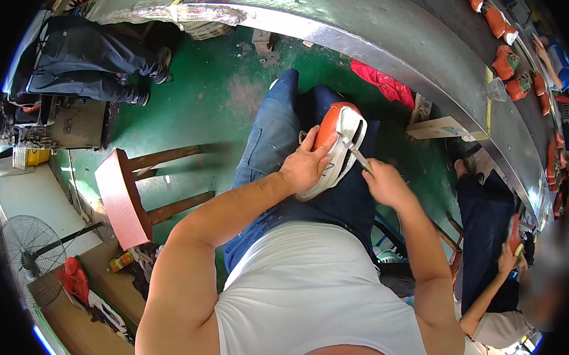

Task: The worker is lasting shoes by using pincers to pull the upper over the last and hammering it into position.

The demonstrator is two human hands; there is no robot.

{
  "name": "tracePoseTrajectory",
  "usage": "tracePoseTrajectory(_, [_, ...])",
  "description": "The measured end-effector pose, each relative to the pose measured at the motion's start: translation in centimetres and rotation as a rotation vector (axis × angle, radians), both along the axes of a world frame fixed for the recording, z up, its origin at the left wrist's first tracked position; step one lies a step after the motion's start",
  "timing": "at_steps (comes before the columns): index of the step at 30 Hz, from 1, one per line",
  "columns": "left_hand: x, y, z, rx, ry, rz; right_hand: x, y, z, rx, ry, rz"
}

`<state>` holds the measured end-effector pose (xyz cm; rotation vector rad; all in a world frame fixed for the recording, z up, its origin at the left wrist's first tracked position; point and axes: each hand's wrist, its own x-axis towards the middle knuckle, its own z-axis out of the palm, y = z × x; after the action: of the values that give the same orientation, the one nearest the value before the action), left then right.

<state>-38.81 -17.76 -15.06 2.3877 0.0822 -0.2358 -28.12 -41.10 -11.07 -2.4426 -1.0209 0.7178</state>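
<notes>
Orange-and-white shoe [338,157] probably light, firm-toed, softer at edges; best held along side, where left hand [304,168] clasps it. Right hand [386,183]: grip closed around metal tool [359,157].

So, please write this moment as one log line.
Left hand: holds orange-and-white shoe; Right hand: grips metal tool, head at shoe; Shoe: over lap

Bright light glares off the bench edge [355,45]. A co-worker's head [555,270] is blurred. Fisheye curves lines toward black corners
</notes>
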Motion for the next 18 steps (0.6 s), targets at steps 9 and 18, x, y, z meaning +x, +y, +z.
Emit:
tracePoseTrajectory(9, [1.5,-0.1,4.5,0.081,0.430,-0.143,1.3,3.3,-0.4,0.095,-0.077,0.019])
tracePoseTrajectory(18, [-3.4,0.6,4.1,-0.660,0.401,0.202,-3.3,0.2,-0.8,0.392,0.080,-0.139])
